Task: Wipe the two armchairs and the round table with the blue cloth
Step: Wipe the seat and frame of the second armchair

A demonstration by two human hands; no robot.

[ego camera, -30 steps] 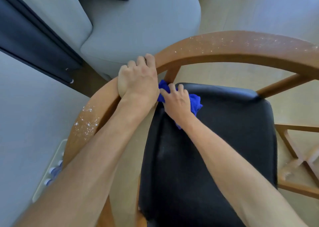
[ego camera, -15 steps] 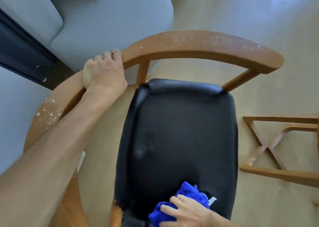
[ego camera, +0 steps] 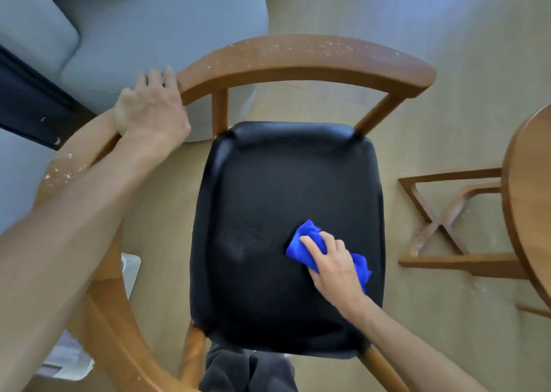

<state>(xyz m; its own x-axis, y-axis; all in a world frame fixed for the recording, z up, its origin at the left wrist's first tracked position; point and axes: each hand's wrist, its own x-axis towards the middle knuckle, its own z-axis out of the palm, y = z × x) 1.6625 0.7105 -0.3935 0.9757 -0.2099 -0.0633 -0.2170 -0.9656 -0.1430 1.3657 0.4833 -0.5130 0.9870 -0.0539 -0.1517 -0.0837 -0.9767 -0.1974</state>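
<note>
Nearest, the right hand lies on the cloth, fingers bent over the bunched blue fabric and pressing it onto the black seat near its right edge. Dark trousers show just below the seat's front edge. Farther left, the left hand rests on the chair's curved wooden rail, fingers apparently curled over its outer edge, though blur hides the tips. White specks dot the rail along its far arc and beside the left forearm. At the right edge, the table shows part of its round top above a crossed wooden base. Beyond the rail sits a grey sofa.
</note>
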